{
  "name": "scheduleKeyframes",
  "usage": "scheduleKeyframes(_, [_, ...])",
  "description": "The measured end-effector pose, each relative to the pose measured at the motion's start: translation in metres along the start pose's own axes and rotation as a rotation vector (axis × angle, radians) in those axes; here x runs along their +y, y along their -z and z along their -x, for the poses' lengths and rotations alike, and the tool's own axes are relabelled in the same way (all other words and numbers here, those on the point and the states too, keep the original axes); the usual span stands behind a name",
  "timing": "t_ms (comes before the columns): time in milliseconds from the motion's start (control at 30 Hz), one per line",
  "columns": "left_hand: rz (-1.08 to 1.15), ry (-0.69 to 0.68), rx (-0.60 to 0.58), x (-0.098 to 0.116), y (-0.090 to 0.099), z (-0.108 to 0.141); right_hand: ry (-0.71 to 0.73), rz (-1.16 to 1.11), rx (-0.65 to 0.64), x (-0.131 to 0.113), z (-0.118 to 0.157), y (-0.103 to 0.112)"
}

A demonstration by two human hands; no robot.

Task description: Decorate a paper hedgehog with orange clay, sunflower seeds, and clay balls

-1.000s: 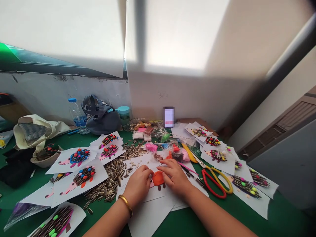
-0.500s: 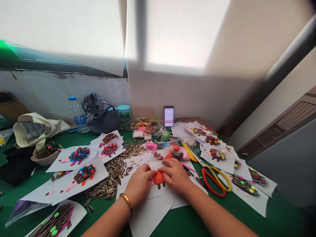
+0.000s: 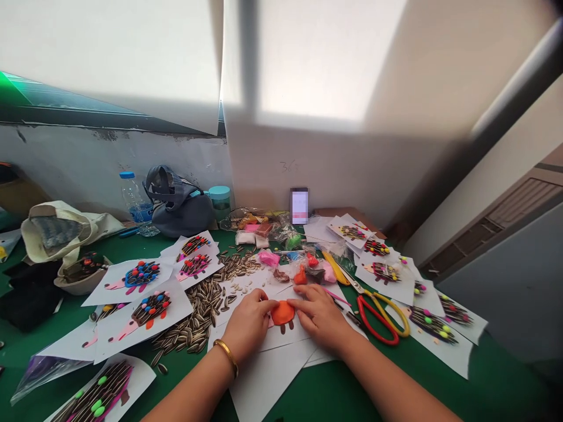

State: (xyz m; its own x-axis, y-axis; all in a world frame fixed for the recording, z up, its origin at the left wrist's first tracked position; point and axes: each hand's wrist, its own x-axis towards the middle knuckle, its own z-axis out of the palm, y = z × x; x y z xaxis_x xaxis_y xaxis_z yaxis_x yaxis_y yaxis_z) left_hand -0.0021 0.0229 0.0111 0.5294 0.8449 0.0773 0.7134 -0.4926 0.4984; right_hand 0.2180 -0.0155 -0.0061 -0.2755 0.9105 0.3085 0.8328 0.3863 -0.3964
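Left hand [image 3: 250,321] fingertips pressed on orange clay [image 3: 282,313] | right hand [image 3: 320,315] likewise, neither gripping | clay on paper [image 3: 268,381] | seeds [image 3: 200,316] left | scissors [image 3: 382,314] right

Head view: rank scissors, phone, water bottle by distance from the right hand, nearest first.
1. Scissors: just right of the right hand, on the green table.
2. Phone: propped against the back wall, straight beyond the hand.
3. Water bottle: far back left, next to the grey bag.
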Motion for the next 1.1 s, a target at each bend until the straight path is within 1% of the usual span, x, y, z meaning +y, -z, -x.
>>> scheduleKeyframes(100, [0.002,-0.004,-0.005,0.0,0.0,0.0,0.0,-0.013,0.025,0.0,0.0,0.002])
scheduleKeyframes(233, [0.002,-0.012,0.008,-0.002,-0.002,0.0,0.0,0.005,0.012,0.0,0.002,0.003])
scheduleKeyframes(300, [0.001,-0.017,0.021,-0.003,-0.003,0.0,-0.002,0.013,0.024,0.0,0.003,0.004])
scheduleKeyframes(400, [0.012,-0.019,0.022,-0.004,-0.004,0.0,0.026,0.01,0.044,0.002,0.004,0.004])
scheduleKeyframes(667, [0.016,-0.01,0.004,-0.004,-0.003,-0.001,0.062,-0.021,0.043,0.004,0.003,0.006])
scheduleKeyframes(833, [0.028,-0.006,0.022,-0.005,-0.003,-0.001,0.104,-0.027,0.052,0.007,0.002,0.009])
scheduleKeyframes(933, [0.063,0.01,0.045,-0.006,-0.003,-0.001,0.104,-0.036,0.047,0.0,0.001,0.009])
scheduleKeyframes(1100, [0.1,0.099,0.089,-0.007,-0.002,-0.004,0.128,0.001,-0.04,-0.021,-0.008,-0.002])
